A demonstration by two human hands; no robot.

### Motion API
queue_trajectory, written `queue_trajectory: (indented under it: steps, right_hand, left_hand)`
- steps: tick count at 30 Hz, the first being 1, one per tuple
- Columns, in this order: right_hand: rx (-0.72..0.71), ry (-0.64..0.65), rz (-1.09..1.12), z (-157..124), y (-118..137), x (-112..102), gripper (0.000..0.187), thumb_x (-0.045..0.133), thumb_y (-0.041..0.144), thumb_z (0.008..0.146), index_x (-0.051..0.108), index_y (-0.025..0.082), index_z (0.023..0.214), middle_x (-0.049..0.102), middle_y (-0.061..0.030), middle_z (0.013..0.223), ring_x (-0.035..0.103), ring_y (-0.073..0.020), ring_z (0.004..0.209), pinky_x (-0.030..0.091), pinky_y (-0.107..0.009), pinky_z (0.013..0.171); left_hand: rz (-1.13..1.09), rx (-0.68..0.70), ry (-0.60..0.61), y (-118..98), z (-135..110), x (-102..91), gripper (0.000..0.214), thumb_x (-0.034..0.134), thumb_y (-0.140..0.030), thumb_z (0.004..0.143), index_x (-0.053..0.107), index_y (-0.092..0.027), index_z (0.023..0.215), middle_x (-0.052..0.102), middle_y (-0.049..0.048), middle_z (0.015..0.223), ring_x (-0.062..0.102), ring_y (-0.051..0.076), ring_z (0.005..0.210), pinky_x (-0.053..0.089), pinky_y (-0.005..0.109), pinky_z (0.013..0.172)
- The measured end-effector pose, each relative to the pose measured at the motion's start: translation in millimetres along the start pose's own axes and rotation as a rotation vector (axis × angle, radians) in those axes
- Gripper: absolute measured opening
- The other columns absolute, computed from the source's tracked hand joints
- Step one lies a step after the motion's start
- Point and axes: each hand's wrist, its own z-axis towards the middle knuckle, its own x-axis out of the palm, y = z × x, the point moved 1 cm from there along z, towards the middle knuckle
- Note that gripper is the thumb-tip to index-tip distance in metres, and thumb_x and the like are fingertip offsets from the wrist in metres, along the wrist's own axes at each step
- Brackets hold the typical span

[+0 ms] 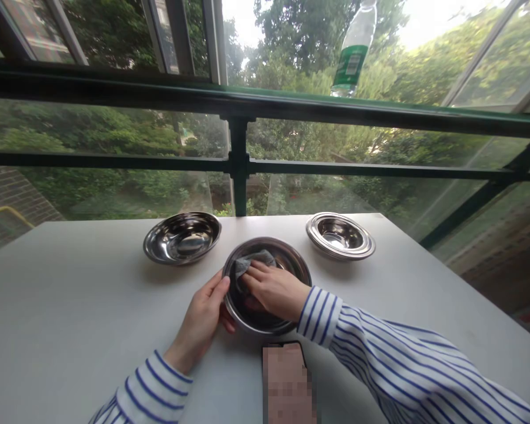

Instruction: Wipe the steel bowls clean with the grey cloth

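Note:
A shiny steel bowl is in the middle of the white table, in front of me. My left hand grips its left rim, thumb on top and fingers underneath. Inside the bowl, my right hand presses a grey cloth against the inner wall on the far left side. The fingers are bent over the cloth, and part of them is hidden in the bowl's shadow.
A wide steel bowl stands at the back left. At the back right, steel bowls look stacked. A phone, partly blurred, lies near me on the white table. A bottle stands on the green railing.

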Motion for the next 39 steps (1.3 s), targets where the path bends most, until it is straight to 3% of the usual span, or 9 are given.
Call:
queue_trajectory:
  steps: [6,10,14,17,25,30,33,36,39]
  right_hand:
    - [0.164,0.118,-0.049,-20.1,-18.5,-11.3,0.030,0.050,0.014,0.081,0.059,-0.002,0.104,0.059,-0.0273,0.106,0.054,-0.0335,0.104,0.046,-0.041,0.081]
    - [0.020,0.266,0.043,-34.1,-11.3,-23.2,0.013,0.055,0.013,0.078,0.066,0.010,0.084,0.067,-0.0122,0.084,0.062,-0.0219,0.082,0.047,-0.029,0.074]
    - [-0.192,0.307,0.164,-20.0,4.1,-26.7,0.017,0.051,0.012,0.084,0.065,0.019,0.091,0.067,-0.0004,0.096,0.058,-0.0128,0.094,0.042,-0.018,0.084]
    - [-0.184,0.263,0.170,-0.5,7.5,-18.8,0.016,0.054,0.012,0.082,0.064,0.016,0.094,0.064,-0.0035,0.104,0.054,-0.0137,0.102,0.037,-0.019,0.093]
    - [0.207,0.112,0.089,-2.0,-21.3,2.1,0.024,0.043,0.007,0.082,0.060,0.000,0.098,0.060,-0.0254,0.099,0.055,-0.0310,0.100,0.041,-0.042,0.084]
    - [0.115,0.103,0.262,4.7,-12.1,-2.6,0.015,0.054,0.011,0.079,0.066,0.010,0.088,0.067,-0.0136,0.090,0.060,-0.0231,0.091,0.038,-0.035,0.090]
    - [0.101,0.050,0.426,8.4,2.1,-3.1,0.016,0.055,0.017,0.081,0.068,0.016,0.090,0.070,-0.0052,0.088,0.063,-0.0174,0.083,0.043,-0.026,0.080]
    - [0.189,-0.072,0.580,8.0,12.5,1.3,0.024,0.050,0.022,0.086,0.065,0.020,0.105,0.071,-0.0007,0.091,0.064,-0.0141,0.082,0.047,-0.021,0.073]
    - [0.357,-0.249,0.655,10.9,10.2,3.7,0.031,0.041,0.023,0.090,0.060,0.017,0.114,0.069,-0.0038,0.102,0.064,-0.0157,0.092,0.048,-0.024,0.080]
  left_hand:
    - [-0.094,-0.037,-0.024,0.9,-0.7,5.1,0.047,0.057,-0.034,0.077,0.054,-0.014,0.119,0.055,-0.0027,0.052,0.050,0.013,0.042,0.043,0.022,0.034]
    - [-0.150,-0.059,-0.027,4.4,0.2,8.5,0.042,0.057,-0.034,0.077,0.057,-0.013,0.113,0.054,-0.0026,0.055,0.048,0.012,0.043,0.041,0.021,0.033]
    - [-0.163,-0.056,-0.050,6.6,0.7,9.6,0.038,0.059,-0.036,0.075,0.060,-0.012,0.105,0.052,-0.0031,0.053,0.046,0.011,0.043,0.040,0.020,0.032]
    - [-0.149,-0.076,-0.049,7.1,1.1,8.8,0.036,0.059,-0.037,0.074,0.061,-0.011,0.100,0.051,-0.0031,0.051,0.045,0.011,0.041,0.040,0.020,0.032]
    - [-0.121,-0.105,-0.037,4.4,0.2,11.6,0.038,0.055,-0.031,0.078,0.057,-0.014,0.112,0.056,-0.0023,0.055,0.051,0.011,0.042,0.043,0.020,0.034]
    - [-0.153,-0.108,-0.029,4.4,-1.7,12.5,0.039,0.058,-0.033,0.076,0.059,-0.014,0.110,0.058,-0.0013,0.058,0.052,0.011,0.043,0.044,0.020,0.035]
    - [-0.188,-0.094,-0.010,4.7,-0.9,11.9,0.039,0.060,-0.035,0.076,0.060,-0.013,0.108,0.060,-0.0009,0.060,0.052,0.011,0.044,0.045,0.021,0.037]
    - [-0.200,-0.093,-0.018,5.9,0.5,12.2,0.041,0.059,-0.039,0.076,0.060,-0.012,0.108,0.057,-0.0026,0.055,0.051,0.011,0.042,0.044,0.021,0.036]
    - [-0.191,-0.113,-0.005,6.7,0.0,14.8,0.044,0.057,-0.038,0.078,0.057,-0.014,0.115,0.056,-0.0035,0.052,0.050,0.011,0.039,0.043,0.021,0.035]
